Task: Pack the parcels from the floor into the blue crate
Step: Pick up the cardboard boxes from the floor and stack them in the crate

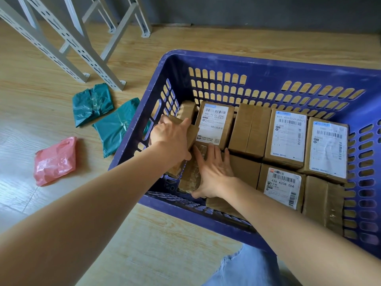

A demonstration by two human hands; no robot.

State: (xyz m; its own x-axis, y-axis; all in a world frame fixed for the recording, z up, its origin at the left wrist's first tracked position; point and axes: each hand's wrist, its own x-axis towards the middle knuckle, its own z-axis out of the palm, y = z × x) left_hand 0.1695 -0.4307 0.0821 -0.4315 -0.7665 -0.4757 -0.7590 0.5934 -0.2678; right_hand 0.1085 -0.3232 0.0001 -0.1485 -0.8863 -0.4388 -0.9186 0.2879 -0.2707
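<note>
Nearest, a denim-clad knee (245, 269) shows at the near edge of the blue crate (206, 58), which stands on the wooden floor (31, 100). Both bare arms reach over the crate's near wall into its left end.

The right hand (214, 172) lies flat, fingers spread, on a brown taped parcel (190, 178) in the near-left corner of the crate, thumb hooked round the parcel's near end; its grip is apart, pressing rather than clamped. The left hand (171, 137) is just beyond it by the crate's left wall, its grip clamped over the top of a cardboard box (190, 132) that sits tilted between that wall and the packed boxes.

To the right, the crate floor is filled with cardboard boxes standing close together in 2 rows. A labelled box (283, 185) sits in the near row. The far row holds 3 more labelled ones: one (215, 123) touching the left hand's box, and 2 (287, 135) (327, 146) toward the right wall.

On the floor left of the crate lie 3 soft plastic parcels: a pink one (55, 161) nearest, a green one (116, 125) touching the crate's left wall, and another green one (91, 104) beyond it. Farther off, grey metal shelf legs (68, 42) stand near a dark wall (268, 11).
</note>
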